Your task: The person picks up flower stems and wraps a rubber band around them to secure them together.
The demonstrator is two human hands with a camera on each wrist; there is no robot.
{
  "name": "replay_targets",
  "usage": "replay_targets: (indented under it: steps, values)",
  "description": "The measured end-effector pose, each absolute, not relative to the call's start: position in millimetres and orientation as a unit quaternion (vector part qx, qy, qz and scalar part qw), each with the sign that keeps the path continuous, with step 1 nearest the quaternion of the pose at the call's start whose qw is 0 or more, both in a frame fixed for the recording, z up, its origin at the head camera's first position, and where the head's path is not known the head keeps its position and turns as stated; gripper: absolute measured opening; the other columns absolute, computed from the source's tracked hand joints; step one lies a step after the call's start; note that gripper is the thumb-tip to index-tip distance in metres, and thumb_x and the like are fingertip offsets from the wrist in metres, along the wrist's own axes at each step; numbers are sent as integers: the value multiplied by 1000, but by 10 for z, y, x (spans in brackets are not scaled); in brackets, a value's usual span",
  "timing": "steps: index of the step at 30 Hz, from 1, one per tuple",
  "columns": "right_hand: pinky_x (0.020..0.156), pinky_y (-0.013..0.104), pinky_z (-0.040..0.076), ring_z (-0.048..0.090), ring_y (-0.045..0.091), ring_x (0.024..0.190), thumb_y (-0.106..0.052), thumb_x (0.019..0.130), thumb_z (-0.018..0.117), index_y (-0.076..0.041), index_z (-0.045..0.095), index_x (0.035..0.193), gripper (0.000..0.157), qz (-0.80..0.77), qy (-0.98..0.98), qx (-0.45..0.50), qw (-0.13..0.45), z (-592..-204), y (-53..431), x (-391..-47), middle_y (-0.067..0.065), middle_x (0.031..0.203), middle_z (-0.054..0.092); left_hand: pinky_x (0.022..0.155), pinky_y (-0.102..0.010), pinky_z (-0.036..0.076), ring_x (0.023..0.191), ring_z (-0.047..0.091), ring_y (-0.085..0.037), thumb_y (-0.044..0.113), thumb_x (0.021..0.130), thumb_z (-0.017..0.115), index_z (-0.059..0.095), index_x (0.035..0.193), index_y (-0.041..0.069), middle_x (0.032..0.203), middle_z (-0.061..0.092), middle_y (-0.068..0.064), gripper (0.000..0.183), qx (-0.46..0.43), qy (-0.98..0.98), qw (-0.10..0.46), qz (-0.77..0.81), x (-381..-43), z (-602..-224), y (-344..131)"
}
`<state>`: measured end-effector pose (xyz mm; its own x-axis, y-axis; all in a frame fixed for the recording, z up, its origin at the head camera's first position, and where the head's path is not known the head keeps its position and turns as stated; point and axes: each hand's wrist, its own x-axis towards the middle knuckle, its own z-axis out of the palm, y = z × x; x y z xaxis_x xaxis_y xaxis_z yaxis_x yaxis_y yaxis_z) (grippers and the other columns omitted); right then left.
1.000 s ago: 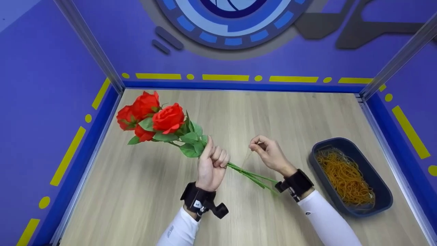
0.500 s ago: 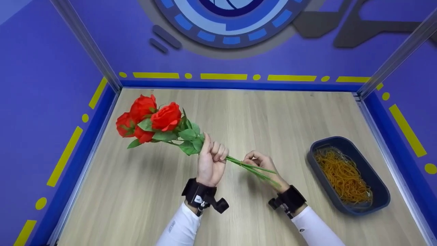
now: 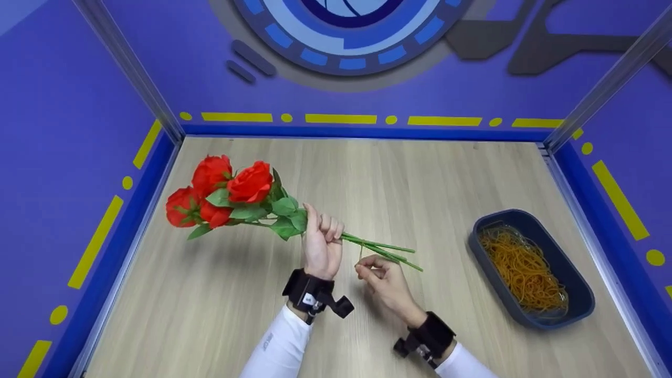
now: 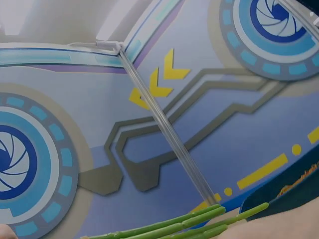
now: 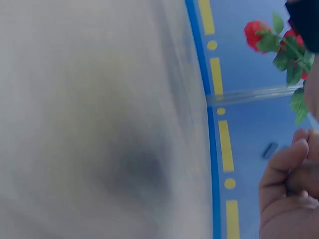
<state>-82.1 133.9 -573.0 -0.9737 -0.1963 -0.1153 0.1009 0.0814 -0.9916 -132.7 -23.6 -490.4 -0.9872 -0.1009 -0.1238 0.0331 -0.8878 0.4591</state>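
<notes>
My left hand [image 3: 323,247] grips a bunch of red roses [image 3: 251,182] by the stems, the blooms pointing left and held up over the table. Green stem ends [image 3: 391,251] stick out to the right of that fist, and they also cross the bottom of the left wrist view. Just below the stems, my right hand [image 3: 386,283] pinches a thin rubber band [image 3: 361,253] between thumb and fingertips. The band is stretched down taut from the stems, where a turn of it circles them. In the right wrist view the curled right fingers [image 5: 286,169] show, with roses [image 5: 256,35] behind.
A dark blue bin [image 3: 580,310] on the right of the table holds a heap of orange-brown rubber bands [image 3: 525,273]. Blue printed panels [image 3: 336,100] enclose the wooden table [image 3: 420,178] at the back and sides.
My right hand has passed from above the stems, behind them, to below, drawing the rubber band down. The roses have dipped slightly and shifted left with my left hand still gripping them.
</notes>
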Motion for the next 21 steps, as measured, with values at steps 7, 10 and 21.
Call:
replay_targets:
  steps: [7, 10, 21]
  values:
    - [49, 18, 47, 54, 2, 53, -7, 99, 72, 11, 71, 103, 19, -684, 725, -27, 81, -5603, 1290, -660, -2, 79, 70, 61, -26, 13, 50, 23, -6, 39, 116, 32, 19, 68, 19, 63, 14, 6, 54, 103, -275, 68, -954, -1341, -5009, -240]
    - [49, 16, 45, 53, 1, 53, -7, 99, 73, 5, 73, 99, 12, -662, 747, -48, 41, -5537, 1306, -627, 5, 79, 70, 58, -24, 16, 50, 24, -6, 39, 116, 33, 20, 68, 19, 62, 14, 6, 54, 111, -287, 77, -948, -1343, -5035, -231]
    - [45, 14, 28, 34, -6, 56, 3, 93, 75, -11, 71, 95, 15, -553, 793, -205, -152, -5371, 1429, -659, 2, 78, 64, 56, -23, 17, 49, 24, -5, 38, 116, 34, 20, 67, 19, 60, 17, 8, 55, 111, -302, 83, -943, -1359, -5083, -225]
